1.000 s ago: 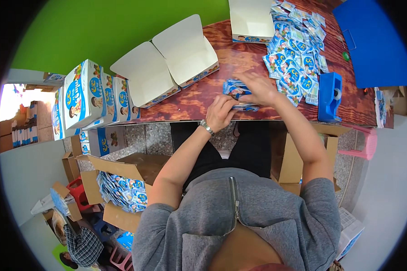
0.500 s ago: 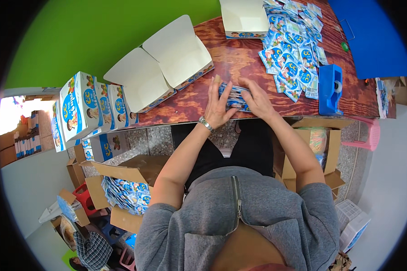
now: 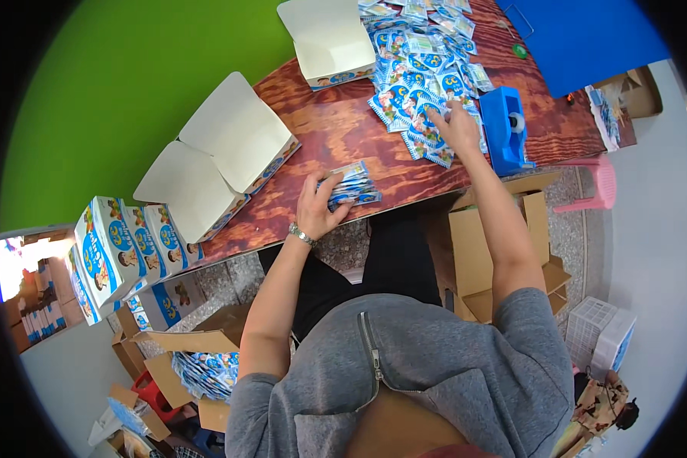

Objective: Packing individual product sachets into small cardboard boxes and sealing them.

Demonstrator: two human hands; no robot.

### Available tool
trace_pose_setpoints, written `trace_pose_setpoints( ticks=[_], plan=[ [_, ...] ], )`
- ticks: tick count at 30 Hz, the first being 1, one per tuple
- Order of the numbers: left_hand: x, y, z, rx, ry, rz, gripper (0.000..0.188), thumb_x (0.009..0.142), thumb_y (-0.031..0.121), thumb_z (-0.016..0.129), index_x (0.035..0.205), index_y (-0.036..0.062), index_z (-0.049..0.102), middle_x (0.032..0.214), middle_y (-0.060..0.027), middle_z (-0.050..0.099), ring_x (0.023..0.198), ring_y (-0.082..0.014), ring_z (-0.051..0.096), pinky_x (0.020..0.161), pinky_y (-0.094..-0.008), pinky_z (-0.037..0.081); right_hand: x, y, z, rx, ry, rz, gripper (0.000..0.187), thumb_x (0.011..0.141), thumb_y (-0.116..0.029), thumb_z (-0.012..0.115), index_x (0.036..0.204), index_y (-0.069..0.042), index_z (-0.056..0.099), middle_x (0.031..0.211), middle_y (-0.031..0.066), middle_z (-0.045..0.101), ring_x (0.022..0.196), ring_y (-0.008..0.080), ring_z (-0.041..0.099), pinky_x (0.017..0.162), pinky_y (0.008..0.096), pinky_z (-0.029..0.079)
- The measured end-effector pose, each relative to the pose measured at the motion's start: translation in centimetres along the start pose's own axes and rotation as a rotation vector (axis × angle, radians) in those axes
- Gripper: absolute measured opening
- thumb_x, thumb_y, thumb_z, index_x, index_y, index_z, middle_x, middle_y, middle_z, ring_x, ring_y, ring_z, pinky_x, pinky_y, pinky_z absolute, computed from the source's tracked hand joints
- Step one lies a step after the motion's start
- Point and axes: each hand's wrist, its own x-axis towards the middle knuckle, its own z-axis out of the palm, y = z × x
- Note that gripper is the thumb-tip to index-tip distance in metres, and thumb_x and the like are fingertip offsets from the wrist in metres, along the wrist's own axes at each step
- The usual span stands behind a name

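Blue and white sachets in a small stack (image 3: pixel 355 183) lie near the table's front edge. My left hand (image 3: pixel 317 206) is closed around the left end of this stack, thumb on the near side and fingers on the far side. Further right, my right hand (image 3: pixel 461 131) is over the near part of a large loose pile of sachets (image 3: pixel 424 61). Its thumb and forefinger are apart, with the fingertips at the sachets; the other fingers are partly hidden. No sachet is seen lifted in it.
Open white cartons (image 3: pixel 240 149) stand left of my hands, another open carton (image 3: pixel 334 57) at the back. A blue tape dispenser (image 3: pixel 502 137) sits right of the pile. Closed cartons (image 3: pixel 107 248) stand far left. Below are a cardboard box of sachets (image 3: pixel 206 374) and a pink stool (image 3: pixel 599 183).
Both hands were together around the stack. My right hand has left it and moved right onto the pile; my left hand stays on the stack. The whole view has shifted.
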Motion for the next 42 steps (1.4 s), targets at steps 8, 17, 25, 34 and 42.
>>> trace_pose_setpoints(
  ticks=[8, 17, 25, 34, 42],
  plan=[
    [-0.8, -0.5, 0.2, 0.028, 0.046, -0.010, 0.057, 0.069, 0.018, 0.084, 0.120, 0.0059, 0.060, 0.114, -0.0184, 0.056, 0.102, -0.0364, 0.059, 0.084, -0.0433, 0.053, -0.8, -3.1, 1.5, 0.342, -0.013, 0.000, 0.082, 0.074, -0.024, 0.082, 0.143, -0.010, 0.040, 0.116, 0.0270, 0.065, 0.104, 0.0397, 0.066, 0.087, 0.0430, 0.052],
    [-0.6, -0.4, 0.5, -0.010, 0.036, -0.034, 0.058, 0.068, 0.019, 0.085, 0.119, 0.0058, 0.060, 0.115, -0.0176, 0.055, 0.104, -0.0353, 0.059, 0.086, -0.0423, 0.053, 4.9, -3.9, -1.0, -0.521, -0.337, -0.990, 0.029, 0.077, -0.008, 0.070, 0.105, -0.015, 0.064, 0.113, 0.0038, 0.063, 0.104, 0.0298, 0.061, 0.085, 0.0425, 0.052],
    [-0.4, -0.3, 0.3, 0.022, 0.037, -0.027, 0.059, 0.068, 0.020, 0.086, 0.119, 0.0063, 0.060, 0.116, -0.0173, 0.055, 0.106, -0.0351, 0.058, 0.086, -0.0419, 0.053, 7.3, -5.5, -2.2, -0.360, -0.542, -0.787, 0.038, 0.075, -0.024, 0.078, 0.111, -0.014, 0.069, 0.107, 0.0081, 0.066, 0.109, 0.0304, 0.058, 0.093, 0.0470, 0.046],
    [-0.1, -0.3, 0.5, 0.000, 0.045, -0.024, 0.056, 0.070, 0.022, 0.085, 0.119, 0.0070, 0.061, 0.116, -0.0163, 0.055, 0.106, -0.0352, 0.058, 0.086, -0.0428, 0.053, 7.5, -6.3, -0.8, 0.101, -0.187, -0.816, 0.046, 0.080, -0.020, 0.075, 0.122, -0.012, 0.059, 0.109, 0.0184, 0.065, 0.102, 0.0365, 0.064, 0.086, 0.0436, 0.052],
    [-0.6, -0.3, 0.6, 0.009, 0.043, -0.017, 0.058, 0.069, 0.019, 0.085, 0.119, 0.0059, 0.060, 0.116, -0.0167, 0.056, 0.105, -0.0345, 0.059, 0.085, -0.0417, 0.053, 3.4, -6.1, 2.9, -0.292, -0.412, -0.730, 0.074, 0.071, -0.025, 0.084, 0.133, -0.003, 0.049, 0.125, 0.0224, 0.060, 0.117, 0.0413, 0.057, 0.096, 0.0452, 0.049]
  ],
)
